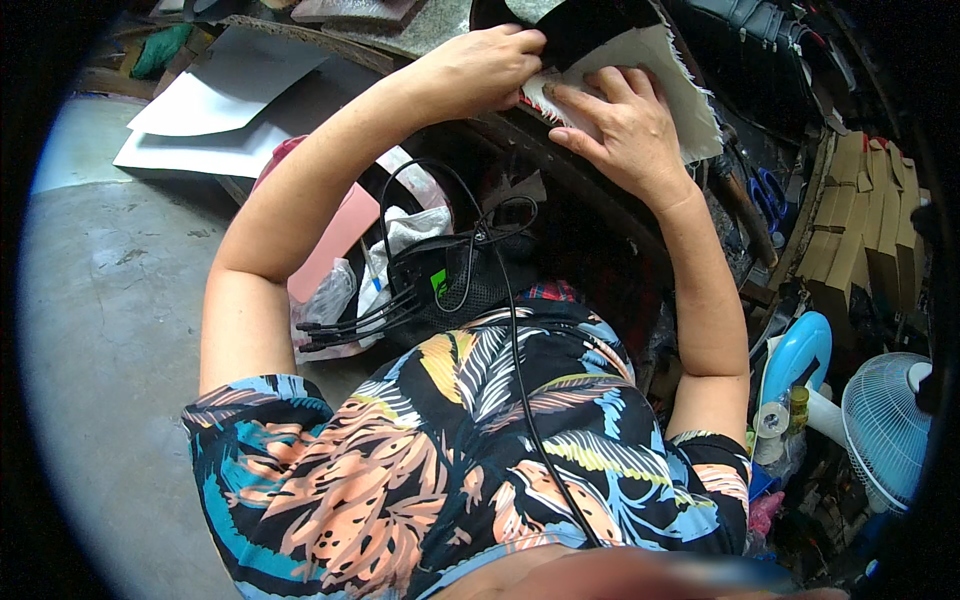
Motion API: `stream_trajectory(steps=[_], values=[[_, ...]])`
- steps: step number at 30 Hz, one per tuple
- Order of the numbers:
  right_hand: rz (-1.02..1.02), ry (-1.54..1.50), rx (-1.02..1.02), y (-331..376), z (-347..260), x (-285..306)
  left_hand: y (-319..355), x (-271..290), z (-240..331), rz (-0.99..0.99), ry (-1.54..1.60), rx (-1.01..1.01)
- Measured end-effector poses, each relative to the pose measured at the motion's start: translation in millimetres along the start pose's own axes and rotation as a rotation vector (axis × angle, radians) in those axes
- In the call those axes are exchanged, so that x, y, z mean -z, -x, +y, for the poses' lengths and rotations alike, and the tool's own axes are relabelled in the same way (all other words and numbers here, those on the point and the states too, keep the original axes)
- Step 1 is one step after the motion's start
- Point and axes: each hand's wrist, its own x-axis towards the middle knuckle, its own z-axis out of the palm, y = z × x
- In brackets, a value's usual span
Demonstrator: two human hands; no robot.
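At the top centre, my left hand (pixel 490 68) is closed, its fingers curled at the edge of a black sheet of material (pixel 597 28). The exact grip is partly hidden behind the knuckles. My right hand (pixel 625 125) lies with fingers spread on a cream piece of cloth (pixel 680 85) with a frayed edge, pressing it flat. This cloth lies against the black sheet, and a bit of red shows along its left edge between my hands. Both lie over the work surface's near edge.
White sheets (pixel 225 85) lie left of my left forearm. A black mesh bag (pixel 450 275) with cables and a pink flat piece (pixel 335 240) sit below my arms. To the right are blue-handled scissors (pixel 768 195), cardboard boxes (pixel 865 215) and a fan (pixel 888 430).
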Motion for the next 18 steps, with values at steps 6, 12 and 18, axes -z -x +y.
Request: stream_trajectory(steps=[6,12,18], values=[[0.077,-0.103,0.049,-1.0,-2.6,-3.5,4.6,-0.8,7.9,0.203,0.296,0.283],[0.044,-0.083,0.066,-2.3,-0.7,-8.9,-5.7,-16.5,10.6,0.175,0.131,0.433],[-0.007,-0.074,0.088,-8.4,-7.4,-7.3,-10.7,-10.3,1.4,0.005,0.154,0.547]])
